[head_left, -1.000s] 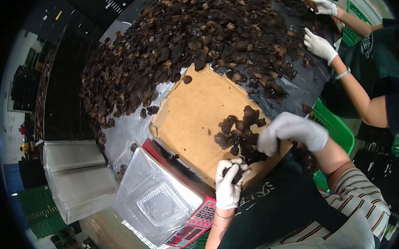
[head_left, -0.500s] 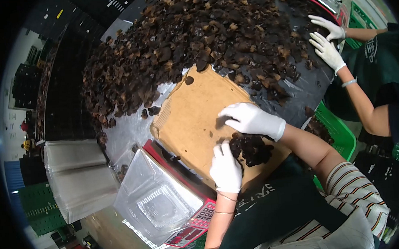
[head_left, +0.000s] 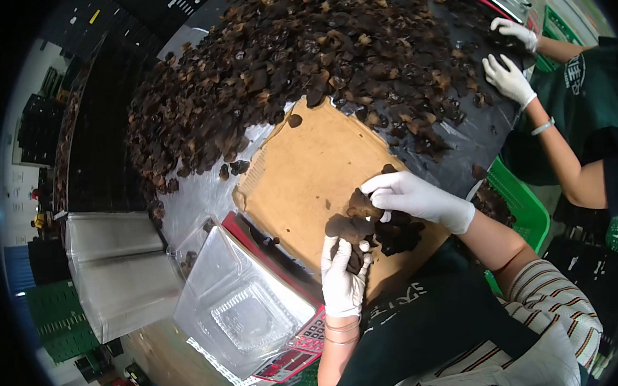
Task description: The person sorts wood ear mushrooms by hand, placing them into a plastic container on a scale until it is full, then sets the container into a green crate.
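Note:
My white-gloved left hand (head_left: 342, 279) has its fingers closed round dark brown wood ear mushrooms (head_left: 350, 227), which stick out above the fingertips. Close beside it, my right hand (head_left: 415, 199), gloved too, pinches another wood ear with a lighter brown underside (head_left: 363, 205). Both hands are over the flat brown cardboard (head_left: 307, 158). On the cardboard under my right hand rests a small clump of glossy black wood ears (head_left: 400, 237), partly covered by the hand.
A large heap of wood ears (head_left: 300, 52) covers the far table. To the left, a clear plastic tray (head_left: 249, 317) sits on a red-edged scale (head_left: 297, 346). A green basket (head_left: 525, 201) stands at right. Across from it a co-worker's gloved hands (head_left: 511, 81) work at the heap.
My left hand has turned upward and now holds wood ears raised from the cardboard. My right hand has shifted down and right, now pinching a piece. The co-worker's hands have moved slightly.

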`<state>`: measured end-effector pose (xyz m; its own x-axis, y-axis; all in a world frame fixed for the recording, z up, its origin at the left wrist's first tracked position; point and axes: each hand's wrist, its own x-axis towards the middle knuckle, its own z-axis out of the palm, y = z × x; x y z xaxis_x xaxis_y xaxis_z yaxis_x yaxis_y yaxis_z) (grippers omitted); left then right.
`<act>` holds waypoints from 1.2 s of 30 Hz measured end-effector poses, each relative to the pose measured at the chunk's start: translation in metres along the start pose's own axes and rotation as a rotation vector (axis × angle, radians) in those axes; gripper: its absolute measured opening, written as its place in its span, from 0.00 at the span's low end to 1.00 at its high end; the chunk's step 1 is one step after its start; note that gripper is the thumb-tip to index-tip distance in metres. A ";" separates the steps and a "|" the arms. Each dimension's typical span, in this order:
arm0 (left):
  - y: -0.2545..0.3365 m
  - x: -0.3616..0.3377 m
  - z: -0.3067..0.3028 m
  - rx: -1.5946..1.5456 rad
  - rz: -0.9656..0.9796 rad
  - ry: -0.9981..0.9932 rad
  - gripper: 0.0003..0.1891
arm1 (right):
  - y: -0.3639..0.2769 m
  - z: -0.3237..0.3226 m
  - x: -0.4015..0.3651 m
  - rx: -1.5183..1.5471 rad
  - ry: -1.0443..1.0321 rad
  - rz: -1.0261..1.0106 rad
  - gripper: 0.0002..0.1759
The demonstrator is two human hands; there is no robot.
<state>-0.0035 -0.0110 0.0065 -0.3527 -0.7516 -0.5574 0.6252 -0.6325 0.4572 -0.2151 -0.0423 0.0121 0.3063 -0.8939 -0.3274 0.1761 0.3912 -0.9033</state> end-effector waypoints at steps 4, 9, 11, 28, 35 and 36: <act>0.000 -0.001 -0.006 -0.038 -0.021 -0.038 0.15 | -0.006 -0.022 -0.015 -0.013 -0.056 -0.035 0.15; -0.002 -0.004 -0.001 0.043 0.062 0.074 0.16 | -0.030 -0.059 -0.034 -0.175 -0.346 -0.053 0.11; -0.002 -0.011 0.007 0.188 0.141 0.097 0.16 | -0.041 -0.044 -0.034 -0.542 -0.150 -0.026 0.09; 0.099 -0.120 -0.063 1.563 0.825 0.667 0.31 | -0.009 0.009 0.007 -0.283 0.031 -0.144 0.11; 0.072 -0.116 -0.030 1.478 1.186 0.598 0.32 | 0.003 -0.025 -0.021 0.444 -0.080 -0.080 0.16; 0.064 -0.114 -0.019 1.480 1.127 0.429 0.28 | 0.007 -0.026 -0.025 0.363 0.013 -0.068 0.14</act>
<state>0.0901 0.0377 0.0861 0.0515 -0.9257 0.3747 -0.6831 0.2410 0.6894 -0.2462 -0.0226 0.0071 0.2714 -0.9222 -0.2755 0.5165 0.3811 -0.7669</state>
